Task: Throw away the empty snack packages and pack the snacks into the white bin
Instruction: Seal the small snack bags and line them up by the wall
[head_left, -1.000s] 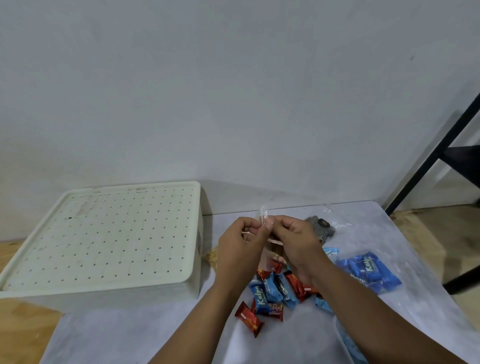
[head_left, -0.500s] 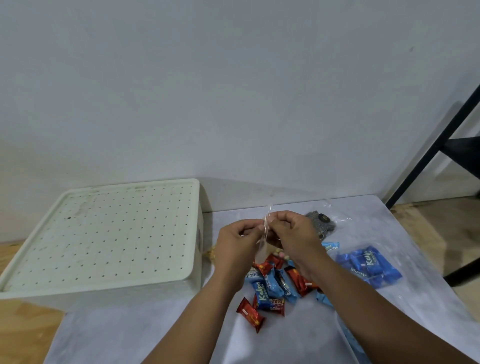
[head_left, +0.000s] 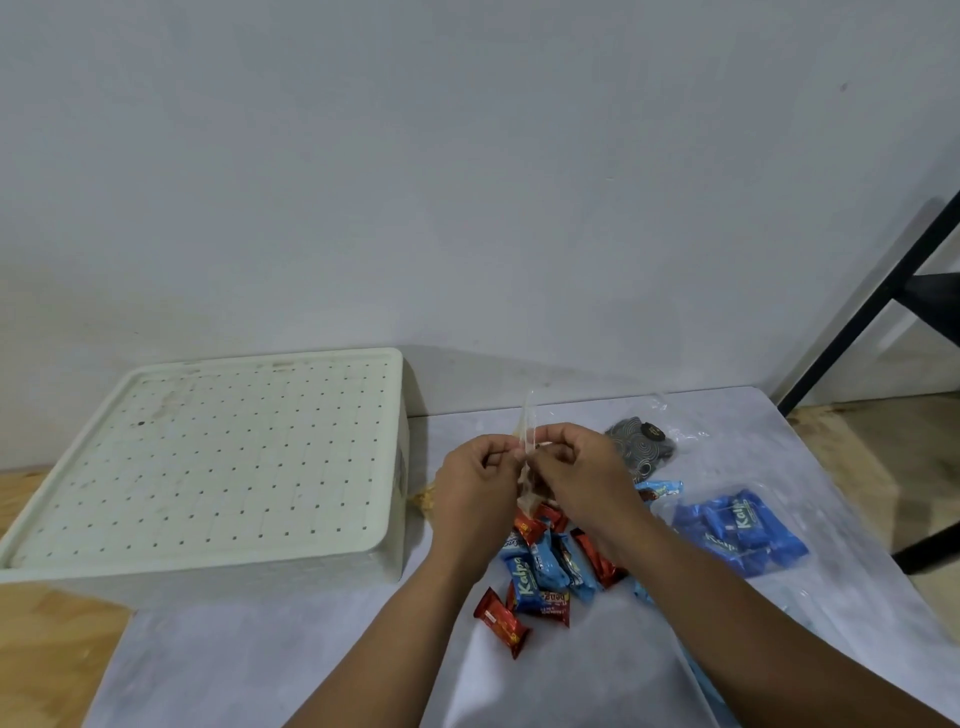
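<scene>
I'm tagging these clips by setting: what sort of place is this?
Probably a plain indoor room, perhaps at home: a bare white wall, a low table under a white cover on a wooden floor, and a black metal frame alongside.

Both bare forearms rise from the bottom edge of the frame and converge just below centre. The left hand (head_left: 475, 480) sits knuckles-up, its fingers curled inward and its thumb pressed toward the right hand. The right hand (head_left: 582, 475) mirrors it slightly higher, fingers bent, thumb and forefinger pinched. The two grips meet at the fingertips, both closed on a thin clear wrapper (head_left: 529, 441) held upright between them.
</scene>
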